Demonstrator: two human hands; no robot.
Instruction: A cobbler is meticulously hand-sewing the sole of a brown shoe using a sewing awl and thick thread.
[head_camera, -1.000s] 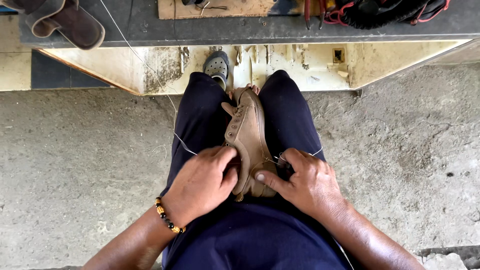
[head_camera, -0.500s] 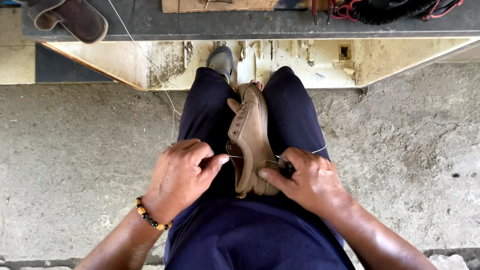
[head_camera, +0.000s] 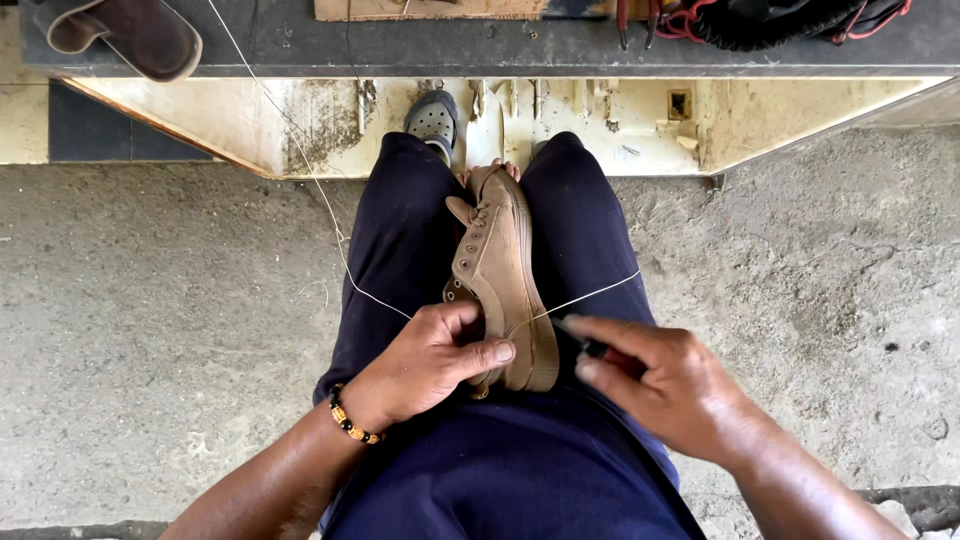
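the tan canvas lace-up shoe (head_camera: 500, 280) lies on its side, wedged between the person's knees in dark navy trousers (head_camera: 520, 470). nearest, the left hand (head_camera: 425, 365), a beaded bracelet (head_camera: 350, 420) at its wrist, is closed over the shoe's heel end, thumb pressed on the sole edge. a second ago the right hand (head_camera: 665, 385) lay against the shoe; now it has drawn away to the shoe's right, fingers pinched shut on a small dark tool, blurred. a thin pale thread (head_camera: 590, 295) runs taut from the sole towards that side, so a stitch looks freshly pulled through. beyond the shoe's toe, a grey clog (head_camera: 432, 118) and a brown sandal (head_camera: 130, 35) on the bench.
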